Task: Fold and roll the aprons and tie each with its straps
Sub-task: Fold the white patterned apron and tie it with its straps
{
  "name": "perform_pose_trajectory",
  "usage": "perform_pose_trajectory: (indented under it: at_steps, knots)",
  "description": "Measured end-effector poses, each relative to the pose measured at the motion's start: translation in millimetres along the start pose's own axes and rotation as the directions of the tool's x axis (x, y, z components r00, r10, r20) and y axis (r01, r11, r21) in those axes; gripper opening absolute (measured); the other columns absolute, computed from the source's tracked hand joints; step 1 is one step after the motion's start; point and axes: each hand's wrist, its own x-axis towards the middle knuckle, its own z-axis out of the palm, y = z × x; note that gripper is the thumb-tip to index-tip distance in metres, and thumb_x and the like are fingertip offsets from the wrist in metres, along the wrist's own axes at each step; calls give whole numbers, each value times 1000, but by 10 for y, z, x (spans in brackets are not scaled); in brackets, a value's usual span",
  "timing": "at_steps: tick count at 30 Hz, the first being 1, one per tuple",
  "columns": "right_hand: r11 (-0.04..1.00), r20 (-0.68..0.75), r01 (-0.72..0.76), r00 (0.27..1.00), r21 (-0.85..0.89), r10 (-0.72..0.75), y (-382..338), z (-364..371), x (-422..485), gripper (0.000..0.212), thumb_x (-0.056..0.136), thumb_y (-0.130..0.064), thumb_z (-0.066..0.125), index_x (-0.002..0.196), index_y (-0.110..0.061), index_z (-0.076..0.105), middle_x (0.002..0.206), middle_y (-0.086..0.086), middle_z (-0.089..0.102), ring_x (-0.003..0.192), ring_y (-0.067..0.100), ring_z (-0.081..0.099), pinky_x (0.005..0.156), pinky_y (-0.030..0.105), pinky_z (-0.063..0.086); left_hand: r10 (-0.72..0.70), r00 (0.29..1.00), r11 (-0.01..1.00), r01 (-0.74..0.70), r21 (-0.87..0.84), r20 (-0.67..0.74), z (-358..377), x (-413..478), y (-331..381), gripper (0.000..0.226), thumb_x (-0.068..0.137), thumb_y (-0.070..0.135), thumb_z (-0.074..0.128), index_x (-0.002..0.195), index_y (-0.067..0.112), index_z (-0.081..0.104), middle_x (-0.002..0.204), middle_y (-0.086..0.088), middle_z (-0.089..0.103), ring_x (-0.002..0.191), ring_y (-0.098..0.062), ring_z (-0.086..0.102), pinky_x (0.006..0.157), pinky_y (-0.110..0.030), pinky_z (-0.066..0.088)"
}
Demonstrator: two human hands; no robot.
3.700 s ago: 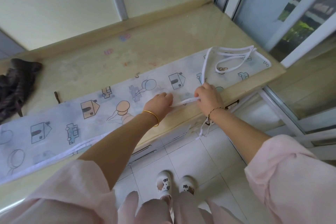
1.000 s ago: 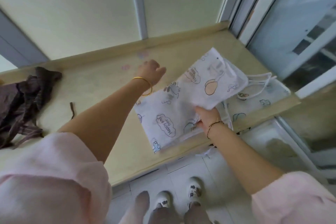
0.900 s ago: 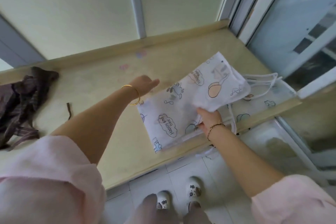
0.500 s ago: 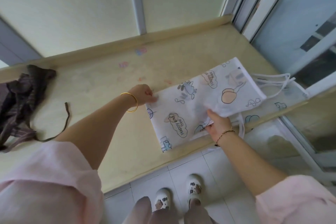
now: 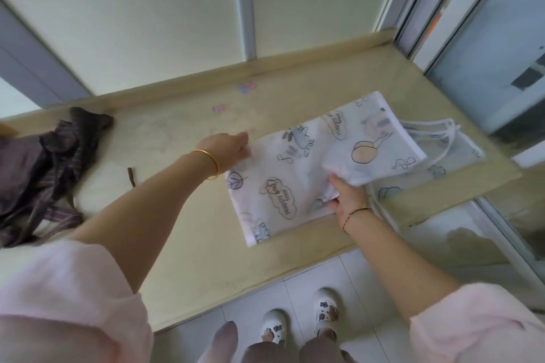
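Observation:
A white apron with cartoon prints lies folded over itself on the beige counter, right of centre. Its white straps loop out at the right end, and one strap hangs over the front edge. My left hand pinches the apron's far left corner. My right hand grips the near edge of the folded layers, with a raised fold of cloth just above it.
A dark striped apron lies crumpled at the counter's left end, a dark strap end beside it. Wall panels stand behind the counter and a glass sliding door to the right. My feet in white shoes stand on the tiled floor.
The long apron was folded over from the left into a shorter stack. In the last second my left hand came back onto the left corner and the raised layer settled lower.

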Motion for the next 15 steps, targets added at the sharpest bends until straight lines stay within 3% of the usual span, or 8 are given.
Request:
perform_pose_trajectory:
  at_steps: [4, 7, 9, 11, 13, 15]
  knots:
    - [922, 230, 255, 954, -293, -191, 79, 725, -273, 7, 90, -9, 58, 85, -12, 62, 89, 7, 62, 85, 20, 57, 62, 18, 48, -258, 965, 936, 237, 261, 47, -240, -295, -623, 21, 98, 34, 39, 102, 15, 48, 104, -12, 62, 84, -27, 49, 75, -29, 35]
    - [840, 301, 377, 914, -390, -271, 45, 1068, -378, 13, 89, -10, 58, 77, -12, 60, 78, 1, 60, 81, 18, 56, 69, 22, 43, -298, 954, 885, 285, 367, -21, -322, -439, -850, 26, 99, 35, 37, 107, 17, 54, 110, -12, 64, 100, -27, 57, 82, -28, 33]
    - [756, 305, 421, 903, -501, -302, 4, 1106, -305, 24, 86, -26, 58, 64, -20, 54, 74, 1, 60, 81, 24, 58, 75, 32, 47, -245, 961, 889, 274, 365, -126, -327, -461, -908, 31, 100, 35, 36, 105, 15, 58, 106, -14, 66, 100, -28, 58, 85, -29, 34]
    - [702, 214, 387, 921, -598, -326, -70, 979, -178, 29, 81, -42, 56, 73, -15, 63, 85, 9, 67, 89, 29, 61, 83, 39, 50, -168, 955, 937, 232, 261, -246, -327, -393, -875, 31, 98, 35, 39, 92, 12, 59, 94, -16, 67, 91, -31, 60, 81, -31, 36]
    - [784, 76, 283, 954, -553, -290, -114, 786, -41, 32, 85, -38, 59, 90, -7, 66, 99, 12, 68, 98, 30, 62, 87, 38, 49, -157, 944, 987, 160, -15, -291, -347, -308, -753, 30, 93, 38, 51, 80, 12, 56, 81, -12, 65, 79, -31, 58, 71, -31, 37]
    - [887, -44, 199, 970, -416, -238, -136, 606, 67, 16, 89, -24, 59, 96, -9, 63, 97, 9, 63, 99, 28, 60, 80, 31, 44, -176, 957, 934, 89, -347, -230, -386, -193, -594, 28, 87, 39, 62, 74, 15, 57, 72, -4, 58, 69, -24, 53, 64, -30, 39]
